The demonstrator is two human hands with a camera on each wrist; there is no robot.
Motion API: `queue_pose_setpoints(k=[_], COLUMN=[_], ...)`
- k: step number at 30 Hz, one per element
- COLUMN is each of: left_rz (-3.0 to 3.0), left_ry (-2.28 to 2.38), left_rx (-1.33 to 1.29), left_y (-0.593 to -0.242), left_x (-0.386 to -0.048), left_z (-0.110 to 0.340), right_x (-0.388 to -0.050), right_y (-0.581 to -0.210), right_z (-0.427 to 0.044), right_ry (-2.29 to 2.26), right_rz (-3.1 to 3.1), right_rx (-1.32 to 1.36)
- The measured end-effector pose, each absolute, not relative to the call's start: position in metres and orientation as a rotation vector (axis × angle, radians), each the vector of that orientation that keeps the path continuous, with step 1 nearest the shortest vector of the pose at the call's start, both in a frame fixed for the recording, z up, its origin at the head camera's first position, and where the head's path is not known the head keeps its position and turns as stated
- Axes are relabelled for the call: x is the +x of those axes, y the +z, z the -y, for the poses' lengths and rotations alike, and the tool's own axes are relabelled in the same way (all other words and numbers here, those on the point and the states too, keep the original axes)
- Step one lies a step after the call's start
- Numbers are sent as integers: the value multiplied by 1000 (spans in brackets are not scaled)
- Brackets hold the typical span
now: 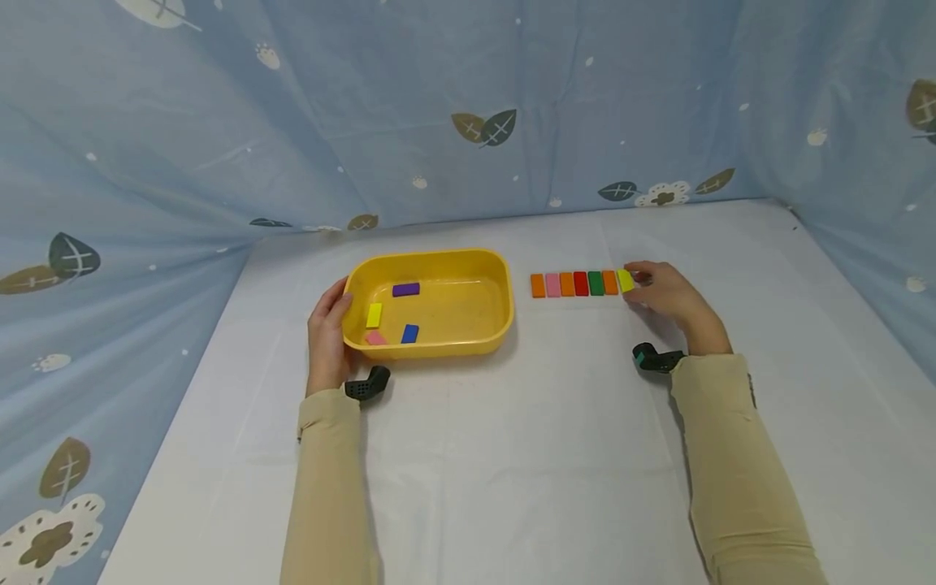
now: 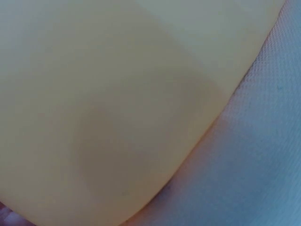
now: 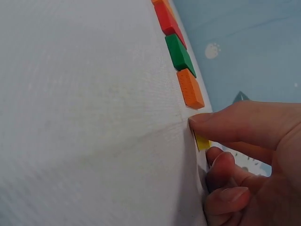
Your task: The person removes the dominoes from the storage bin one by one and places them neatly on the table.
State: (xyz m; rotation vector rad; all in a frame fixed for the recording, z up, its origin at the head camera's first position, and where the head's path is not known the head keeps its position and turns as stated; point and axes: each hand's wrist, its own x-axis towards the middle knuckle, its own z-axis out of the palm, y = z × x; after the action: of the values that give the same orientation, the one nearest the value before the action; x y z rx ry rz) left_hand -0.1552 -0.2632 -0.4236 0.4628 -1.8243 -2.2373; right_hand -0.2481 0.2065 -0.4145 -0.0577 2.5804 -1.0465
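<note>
Two hands are working. The left hand [image 1: 327, 335] is gripping the left end of the yellow plastic tray [image 1: 431, 351], fingers bending round its wall. Inside, a yellow block [image 1: 374, 315], pink block [image 1: 376, 337], purple block [image 1: 405, 289] and blue block [image 1: 409, 334] are lying loose. Further right, six rectangular blocks [image 1: 581, 283] are forming a row on the bench [image 1: 512, 455]; at its right end the right hand [image 1: 669, 296] is pinching the end yellow block [image 1: 625, 280], grip nearly closed, just beside an orange block [image 1: 610, 283].

Judgement: a light pinch, squaring the block to its neighbour, would be serving best; nudging would be risking the row's spacing.

Views: left wrist is showing mostly blurred tray and woven fabric [image 2: 263, 141]; head is covering tray and row; right wrist is revealing block thickness and curled lower fingers [image 3: 221, 172], but missing the tray.
</note>
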Motion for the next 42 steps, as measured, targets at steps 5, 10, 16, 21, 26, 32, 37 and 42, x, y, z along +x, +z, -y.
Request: queue_pose_setpoints(k=[5,10,16,21,26,32,37,42], left_rz=[1828,1842,1829,1834,1861,1863,1853,1866], left_ry=[-2228,-2205,-2213,-2213,-2188,-2178,-2181,-2173], left_rx=[461,451,439,443,444,446,445,459], left_y=[-424,-426,-427,-426,-426,-427,-426,-428], left_x=[-155,-155,-155,-155,-155,-155,-155,-155], left_z=[264,264,264,263,263,265,264,264], right_x=[-249,-249,-247,-245,-265,-285,-245,-224], right_y=[-414,-413,-406,-400,-428,-453,-405,-389], right_z=[-205,-205,-204,-203,-205,-181,-132,-99], right_ry=[-1025,-1030,-1022,-1041,-1112,-1299,-1434,-1405], right_rz=[-2606,-2595,-2566,-2645,-2844,-2953,-2866,-2860], right_rx=[-44,-64,-109,-121,-151,-244,-499,-669])
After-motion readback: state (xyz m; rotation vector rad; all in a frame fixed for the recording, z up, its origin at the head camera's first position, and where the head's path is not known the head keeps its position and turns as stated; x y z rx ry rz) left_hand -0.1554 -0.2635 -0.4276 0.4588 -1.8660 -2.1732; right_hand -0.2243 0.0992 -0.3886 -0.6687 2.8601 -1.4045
